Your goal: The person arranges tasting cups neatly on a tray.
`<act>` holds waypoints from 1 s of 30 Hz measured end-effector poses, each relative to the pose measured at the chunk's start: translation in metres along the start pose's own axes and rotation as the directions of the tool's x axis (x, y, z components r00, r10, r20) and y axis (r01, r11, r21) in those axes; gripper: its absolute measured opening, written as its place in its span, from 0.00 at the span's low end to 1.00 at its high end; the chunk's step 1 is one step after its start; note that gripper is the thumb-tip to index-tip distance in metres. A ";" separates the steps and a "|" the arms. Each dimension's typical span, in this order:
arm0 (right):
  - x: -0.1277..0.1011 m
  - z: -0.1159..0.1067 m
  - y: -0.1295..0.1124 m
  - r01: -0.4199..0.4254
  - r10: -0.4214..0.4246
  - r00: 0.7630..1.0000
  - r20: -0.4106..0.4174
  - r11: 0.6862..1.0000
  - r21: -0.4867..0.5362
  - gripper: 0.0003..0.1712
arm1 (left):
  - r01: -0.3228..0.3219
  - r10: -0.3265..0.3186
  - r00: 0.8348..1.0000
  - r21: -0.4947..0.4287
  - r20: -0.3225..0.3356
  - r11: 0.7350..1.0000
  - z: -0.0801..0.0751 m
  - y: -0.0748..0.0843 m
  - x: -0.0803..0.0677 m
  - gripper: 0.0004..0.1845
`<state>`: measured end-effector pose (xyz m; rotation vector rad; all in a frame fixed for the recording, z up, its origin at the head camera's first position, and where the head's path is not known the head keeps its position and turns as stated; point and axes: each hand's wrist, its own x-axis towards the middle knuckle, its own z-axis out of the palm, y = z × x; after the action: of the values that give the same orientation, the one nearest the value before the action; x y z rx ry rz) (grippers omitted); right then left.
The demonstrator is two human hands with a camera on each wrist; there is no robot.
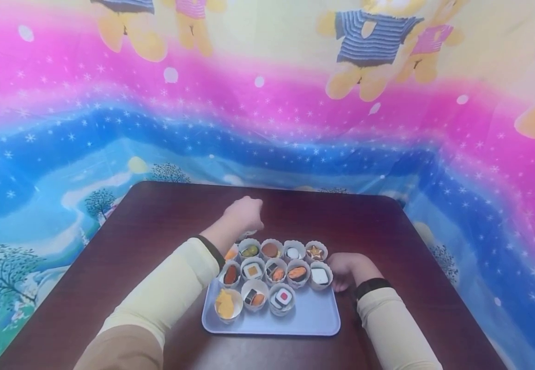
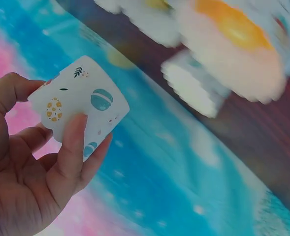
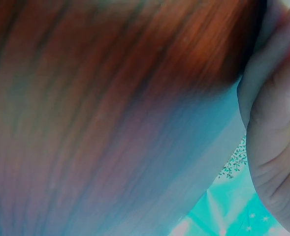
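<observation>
The left hand pinched a small white card printed with fruit-like motifs, thumb across its face and the other fingers curled behind it; the wrist view showed this plainly. In the head view that hand hung above the table at about twelve o'clock from the tray, just past the far row of cups, and the card itself was hidden under the knuckles there. The card's long axis ran from the palm up and away, toward one o'clock in the wrist picture.

The right hand lay at the tray's right edge, at roughly three o'clock from the cups, with its fingers bent against the rim beside the nearest cup; whether it gripped the rim or only rested there could not be told, and its wrist view was blurred.

The light blue tray sat near the front of the dark wooden table, bearing white paper cups of toy sushi in three rows. The left hand was the nearer to the card, holding it. A bright cartoon-printed cloth hung behind.
</observation>
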<state>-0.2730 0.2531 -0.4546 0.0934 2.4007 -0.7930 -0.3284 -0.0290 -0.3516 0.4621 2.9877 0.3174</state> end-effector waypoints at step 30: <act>0.000 -0.001 0.000 -0.008 0.007 1.000 0.015 0.997 0.071 0.14 | -0.522 0.514 0.852 0.112 0.097 0.845 0.014 0.110 -0.082 0.16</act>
<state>-0.2731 0.2540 -0.4539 0.1243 2.3574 -0.8730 -0.2174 0.0510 -0.3351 1.2777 2.7758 0.1326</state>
